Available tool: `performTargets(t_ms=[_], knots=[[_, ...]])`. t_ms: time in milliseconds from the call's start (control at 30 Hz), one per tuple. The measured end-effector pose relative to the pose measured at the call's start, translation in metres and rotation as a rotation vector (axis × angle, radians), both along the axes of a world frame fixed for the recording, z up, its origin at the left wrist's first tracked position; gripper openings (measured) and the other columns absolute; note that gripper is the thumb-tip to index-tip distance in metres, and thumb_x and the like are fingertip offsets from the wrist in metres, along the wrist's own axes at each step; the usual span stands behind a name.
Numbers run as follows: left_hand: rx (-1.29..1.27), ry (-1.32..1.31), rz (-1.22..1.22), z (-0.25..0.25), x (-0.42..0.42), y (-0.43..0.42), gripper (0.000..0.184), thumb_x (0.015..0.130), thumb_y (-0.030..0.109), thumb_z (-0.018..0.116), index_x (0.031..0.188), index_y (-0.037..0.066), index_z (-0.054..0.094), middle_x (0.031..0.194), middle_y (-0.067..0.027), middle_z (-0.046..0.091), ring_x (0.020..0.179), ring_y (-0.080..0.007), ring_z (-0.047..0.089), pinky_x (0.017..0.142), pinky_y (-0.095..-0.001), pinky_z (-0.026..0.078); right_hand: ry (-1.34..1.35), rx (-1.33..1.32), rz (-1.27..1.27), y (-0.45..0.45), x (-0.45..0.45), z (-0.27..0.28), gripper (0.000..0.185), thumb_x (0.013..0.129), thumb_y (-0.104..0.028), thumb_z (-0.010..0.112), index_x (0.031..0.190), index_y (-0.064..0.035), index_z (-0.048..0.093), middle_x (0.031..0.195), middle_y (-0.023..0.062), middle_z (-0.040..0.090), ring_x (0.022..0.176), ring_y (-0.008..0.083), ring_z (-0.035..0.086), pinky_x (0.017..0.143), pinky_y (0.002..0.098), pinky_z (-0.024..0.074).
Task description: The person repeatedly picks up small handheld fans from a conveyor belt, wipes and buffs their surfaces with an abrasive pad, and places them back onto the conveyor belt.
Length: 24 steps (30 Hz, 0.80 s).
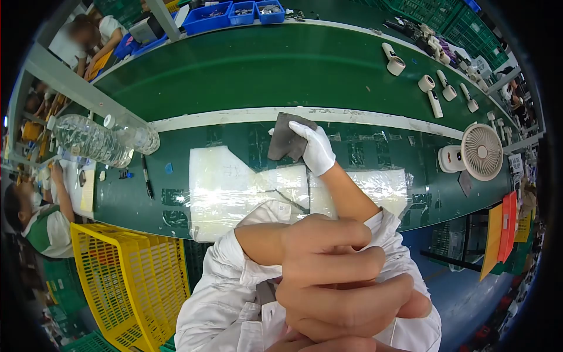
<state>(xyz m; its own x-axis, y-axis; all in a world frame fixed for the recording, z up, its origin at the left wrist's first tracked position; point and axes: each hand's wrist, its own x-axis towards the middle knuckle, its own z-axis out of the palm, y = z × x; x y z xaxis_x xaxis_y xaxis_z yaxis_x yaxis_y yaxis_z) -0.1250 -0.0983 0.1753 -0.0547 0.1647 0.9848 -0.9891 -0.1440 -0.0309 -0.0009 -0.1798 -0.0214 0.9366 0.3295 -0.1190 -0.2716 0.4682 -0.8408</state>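
Observation:
My right hand (317, 149), in a white glove, is over the workbench and grips a dark grey cloth (285, 141) between thumb and fingers. My left hand (346, 276) is bare and very close to the camera, with its fingers curled. Whatever those fingers hold, if anything, is hidden. Below the cloth, white foam sheets (220, 188) lie on the green bench under clear plastic film and tape. A dark line crosses the sheets near their middle.
Two plastic bottles (97, 141) and a black pen (146, 177) are at the left. A fan (482, 151) stands at the right, with small white devices (434, 102) behind it. A yellow crate (126, 281) stands at lower left. Co-workers (44, 220) sit further left.

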Motion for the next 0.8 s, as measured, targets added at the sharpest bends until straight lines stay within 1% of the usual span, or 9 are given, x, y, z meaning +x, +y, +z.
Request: performTargets(t_ms=[33, 67, 167, 267, 433, 567, 667, 767, 800], knots=[[-0.093, 0.063, -0.067, 0.001, -0.008, -0.009, 0.016, 0.083, 0.009, 0.076, 0.075, 0.007, 0.063, 0.088, -0.0047, 0.071, 0.056, -0.0138, 0.052, 0.052, -0.0287, 0.038, 0.000, 0.007, 0.002, 0.000, 0.000, 0.001, 0.040, 0.100, -0.019, 0.056, 0.132, 0.0057, 0.056, 0.114, 0.0226, 0.071, 0.104, 0.0293, 0.070, 0.093, 0.0389, 0.0548], [-0.187, 0.126, -0.133, 0.002, -0.013, -0.014, 0.017, 0.076, -0.003, 0.079, 0.075, 0.004, 0.063, 0.085, -0.0088, 0.070, 0.048, -0.0131, 0.047, 0.046, -0.0272, 0.030, 0.001, 0.014, 0.006, 0.000, -0.001, 0.003, 0.040, 0.100, -0.019, 0.056, 0.132, 0.0057, 0.056, 0.114, 0.0227, 0.071, 0.104, 0.0293, 0.070, 0.093, 0.0389, 0.0547], [-0.164, 0.146, -0.127, 0.002, -0.014, -0.009, 0.023, 0.068, -0.003, 0.088, 0.070, 0.004, 0.066, 0.087, -0.0094, 0.072, 0.050, -0.0112, 0.048, 0.046, -0.0262, 0.031, 0.000, 0.023, 0.011, 0.001, -0.002, 0.010, 0.040, 0.100, -0.018, 0.056, 0.131, 0.0056, 0.056, 0.115, 0.0228, 0.070, 0.104, 0.0294, 0.070, 0.094, 0.0390, 0.0546], [-0.174, 0.170, -0.091, 0.005, -0.015, -0.007, 0.021, 0.069, -0.002, 0.087, 0.066, 0.003, 0.067, 0.088, -0.0094, 0.072, 0.052, -0.0115, 0.050, 0.047, -0.0252, 0.032, 0.017, 0.040, 0.012, 0.002, -0.003, 0.009, 0.040, 0.099, -0.018, 0.056, 0.131, 0.0056, 0.056, 0.115, 0.0228, 0.070, 0.105, 0.0296, 0.070, 0.094, 0.0392, 0.0547], [-0.142, 0.192, -0.106, 0.006, -0.016, -0.005, 0.014, 0.064, -0.004, 0.084, 0.070, 0.002, 0.072, 0.091, -0.0103, 0.073, 0.054, -0.0110, 0.051, 0.048, -0.0232, 0.034, 0.012, 0.037, 0.007, 0.001, -0.002, 0.007, 0.040, 0.100, -0.018, 0.056, 0.131, 0.0063, 0.055, 0.116, 0.0230, 0.070, 0.105, 0.0302, 0.070, 0.095, 0.0399, 0.0546], [-0.114, 0.197, -0.102, 0.007, -0.015, -0.001, 0.014, 0.060, -0.003, 0.078, 0.073, 0.002, 0.074, 0.092, -0.0116, 0.074, 0.054, -0.0105, 0.051, 0.049, -0.0221, 0.035, 0.005, 0.022, 0.012, 0.001, -0.001, 0.006, 0.040, 0.100, -0.018, 0.056, 0.131, 0.0068, 0.056, 0.116, 0.0229, 0.070, 0.105, 0.0303, 0.070, 0.095, 0.0401, 0.0545], [-0.136, 0.180, -0.069, 0.008, -0.012, -0.003, 0.014, 0.058, -0.004, 0.077, 0.071, 0.001, 0.074, 0.093, -0.0125, 0.074, 0.055, -0.0103, 0.051, 0.049, -0.0216, 0.035, 0.003, 0.024, 0.016, 0.002, -0.002, 0.006, 0.041, 0.099, -0.018, 0.057, 0.131, 0.0071, 0.056, 0.116, 0.0229, 0.070, 0.105, 0.0304, 0.070, 0.095, 0.0398, 0.0544], [-0.090, 0.181, -0.052, 0.005, -0.014, -0.003, 0.018, 0.063, 0.001, 0.074, 0.080, 0.002, 0.075, 0.094, -0.0113, 0.073, 0.055, -0.0118, 0.051, 0.049, -0.0236, 0.036, 0.002, -0.004, 0.008, 0.001, 0.001, -0.001, 0.041, 0.099, -0.019, 0.057, 0.131, 0.0075, 0.056, 0.115, 0.0229, 0.070, 0.105, 0.0304, 0.070, 0.095, 0.0395, 0.0542], [-0.048, 0.242, -0.026, 0.008, -0.019, -0.002, 0.008, 0.073, 0.012, 0.073, 0.079, 0.007, 0.074, 0.093, -0.0067, 0.074, 0.060, -0.0129, 0.056, 0.055, -0.0264, 0.043, 0.003, -0.020, 0.003, 0.000, 0.002, -0.005, 0.041, 0.099, -0.019, 0.057, 0.131, 0.0076, 0.056, 0.115, 0.0229, 0.071, 0.105, 0.0304, 0.070, 0.095, 0.0394, 0.0541]])
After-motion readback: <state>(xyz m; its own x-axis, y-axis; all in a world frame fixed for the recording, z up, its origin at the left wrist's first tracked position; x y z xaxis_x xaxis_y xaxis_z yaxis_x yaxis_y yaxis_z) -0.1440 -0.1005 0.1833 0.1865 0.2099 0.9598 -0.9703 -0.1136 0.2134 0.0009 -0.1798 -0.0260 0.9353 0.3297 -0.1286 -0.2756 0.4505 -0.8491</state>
